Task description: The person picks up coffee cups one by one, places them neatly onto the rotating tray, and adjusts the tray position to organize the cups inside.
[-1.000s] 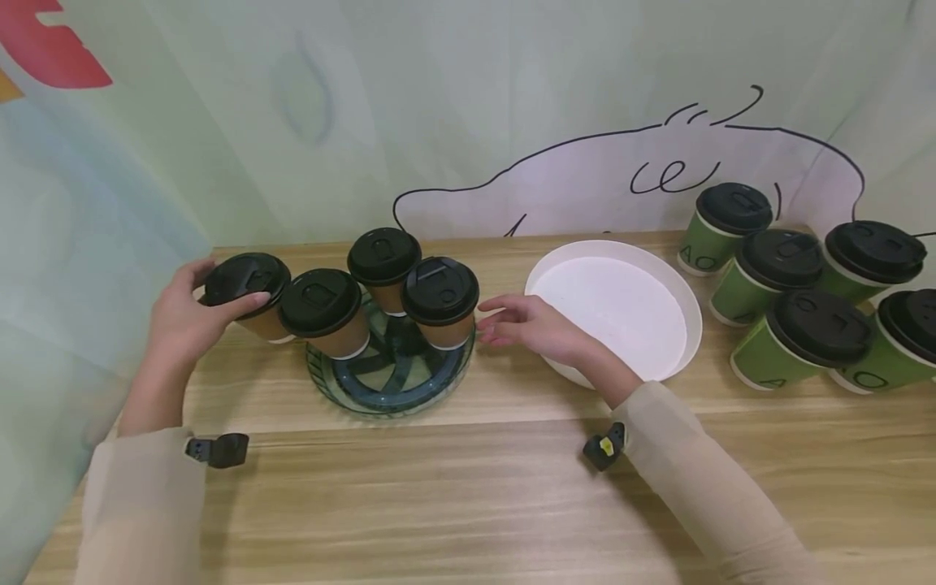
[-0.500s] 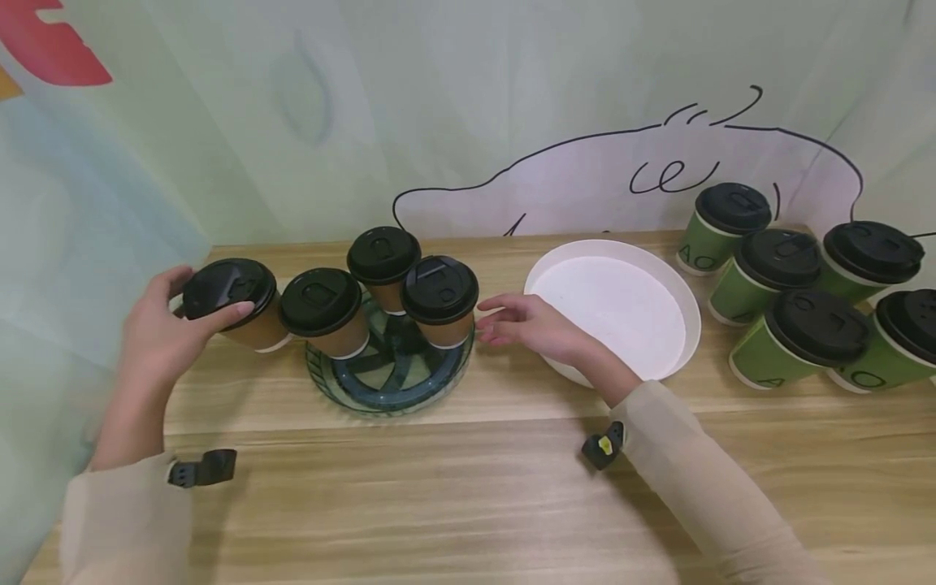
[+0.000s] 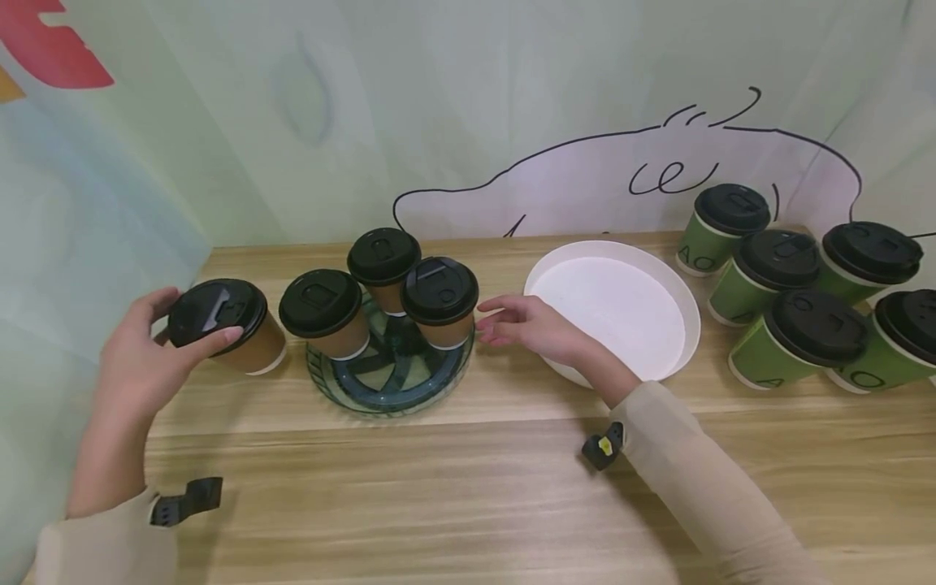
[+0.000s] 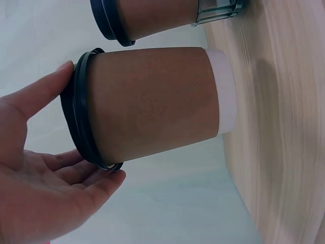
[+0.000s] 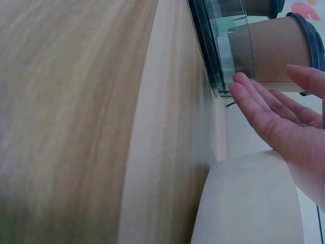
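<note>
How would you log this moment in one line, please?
left hand: grips brown cup by lid; right hand: beside green tray; tray: three cups

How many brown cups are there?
4. One brown cup is in the left hand; three are on the green dish: the left cup, the back cup and the right cup.

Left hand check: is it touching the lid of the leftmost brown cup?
Touching. The left wrist view shows the left hand with its thumb tip against the black lid of the brown cup, no gap showing.

Brown cups [image 4: 152, 101], black lids [image 3: 219, 313]; green cups [image 3: 764, 353], black lettering [image 3: 697, 260]; white tray [image 3: 614, 309]; tan wood-grained table [image 3: 409, 504]
</note>
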Demonstrator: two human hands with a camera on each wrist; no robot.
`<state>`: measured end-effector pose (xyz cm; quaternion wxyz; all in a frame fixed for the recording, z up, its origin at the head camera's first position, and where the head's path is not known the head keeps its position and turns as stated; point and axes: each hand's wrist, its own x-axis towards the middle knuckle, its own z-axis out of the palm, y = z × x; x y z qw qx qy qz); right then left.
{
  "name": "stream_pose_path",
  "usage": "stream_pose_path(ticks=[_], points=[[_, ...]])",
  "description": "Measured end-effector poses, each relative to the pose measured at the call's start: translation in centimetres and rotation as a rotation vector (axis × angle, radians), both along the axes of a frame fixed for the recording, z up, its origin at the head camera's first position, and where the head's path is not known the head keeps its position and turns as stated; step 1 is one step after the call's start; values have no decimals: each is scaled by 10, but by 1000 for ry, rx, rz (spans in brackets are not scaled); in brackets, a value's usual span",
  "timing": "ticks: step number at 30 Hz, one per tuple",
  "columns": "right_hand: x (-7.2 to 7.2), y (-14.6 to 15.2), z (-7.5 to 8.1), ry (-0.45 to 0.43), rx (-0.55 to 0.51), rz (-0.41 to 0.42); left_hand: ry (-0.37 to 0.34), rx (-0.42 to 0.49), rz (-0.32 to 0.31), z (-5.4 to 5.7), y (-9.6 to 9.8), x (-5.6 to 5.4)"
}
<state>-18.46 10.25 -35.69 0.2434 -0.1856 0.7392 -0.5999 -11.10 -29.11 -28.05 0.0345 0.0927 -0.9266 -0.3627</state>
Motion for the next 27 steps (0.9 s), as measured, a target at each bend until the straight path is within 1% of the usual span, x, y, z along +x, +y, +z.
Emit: stream_pose_path(ticks=[8, 16, 22, 27], points=[[0, 0, -1, 6, 0, -2, -21, -32, -14, -3, 0, 15], [1, 0, 0, 4, 3, 1, -22, -56, -31, -2, 7, 30], [1, 0, 1, 2, 6, -4, 2, -65, -65, 1, 15, 39], [1, 0, 1, -2, 3, -6, 3, -64, -102, 3, 25, 43]])
